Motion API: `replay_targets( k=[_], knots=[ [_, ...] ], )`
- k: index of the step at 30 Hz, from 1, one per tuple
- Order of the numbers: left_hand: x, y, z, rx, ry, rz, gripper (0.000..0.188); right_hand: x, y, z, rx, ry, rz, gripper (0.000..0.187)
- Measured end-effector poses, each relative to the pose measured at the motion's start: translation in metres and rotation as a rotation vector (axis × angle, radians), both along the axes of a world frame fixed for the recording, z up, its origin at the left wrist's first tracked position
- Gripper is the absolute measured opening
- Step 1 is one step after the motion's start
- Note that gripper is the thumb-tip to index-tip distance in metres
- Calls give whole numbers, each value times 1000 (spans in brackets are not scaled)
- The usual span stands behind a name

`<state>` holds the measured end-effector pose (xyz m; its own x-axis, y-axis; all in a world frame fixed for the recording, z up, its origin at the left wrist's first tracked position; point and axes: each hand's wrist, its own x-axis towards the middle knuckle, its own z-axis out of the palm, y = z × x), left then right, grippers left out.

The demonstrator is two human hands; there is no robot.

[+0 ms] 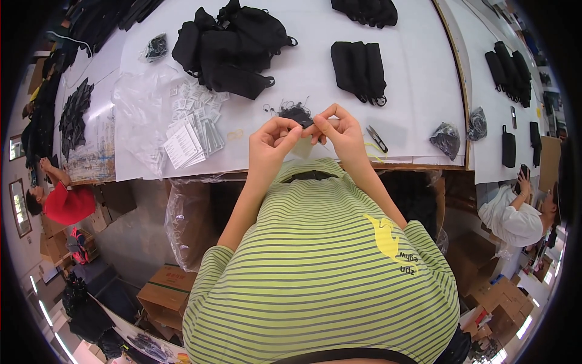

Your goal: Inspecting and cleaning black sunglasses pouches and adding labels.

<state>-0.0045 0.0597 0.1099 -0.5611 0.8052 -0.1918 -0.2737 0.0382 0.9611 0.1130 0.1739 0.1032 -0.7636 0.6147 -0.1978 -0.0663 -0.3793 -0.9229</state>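
Observation:
My left hand (273, 141) and my right hand (341, 134) meet over the table's near edge, fingertips pinched close together. What lies between the fingertips is too small and covered to name. A pale, card-like piece (298, 150) shows just below them; I cannot tell whether it is held. Right behind the fingers lies a small heap of thin black cords (295, 112). Thread snips (377, 139) rest to the right of my right hand, near a yellow-green strip (377, 159). Left of my left hand are white printed tags (185, 144) in a fanned stack and a loose pile.
Black fabric pouches (233, 51) are heaped at the back, with neater rows (359, 71) to the right. Clear plastic (142, 112) covers the left side. A bagged black bundle (445, 141) sits at the right edge. Other people work at far left and far right.

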Motion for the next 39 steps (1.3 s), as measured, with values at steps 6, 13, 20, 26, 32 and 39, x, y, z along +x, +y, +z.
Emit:
replay_targets(
  k=[6, 13, 20, 26, 32, 39],
  knots=[
    [5, 4, -1, -45, 87, 2, 8, -4, -5, 3, -71, -67, -59, 24],
    [10, 7, -2, -51, 148, 45, 7, -7, -8, 3, -103, -82, -100, 24],
    [16, 12, -2, -46, 125, 93, 7, -9, -10, 4, -33, -63, -152, 25],
    [19, 10, -4, -89, 229, -33, 7, -1, 24, -14, 85, -95, -6, 26],
    [43, 14, -3, -147, 434, -651, 11, -5, 42, -82, 978, -687, 438, 54],
    [39, 13, -8, -91, 426, -639, 9, -1, 33, -96, 930, -898, 692, 57]
  ],
)
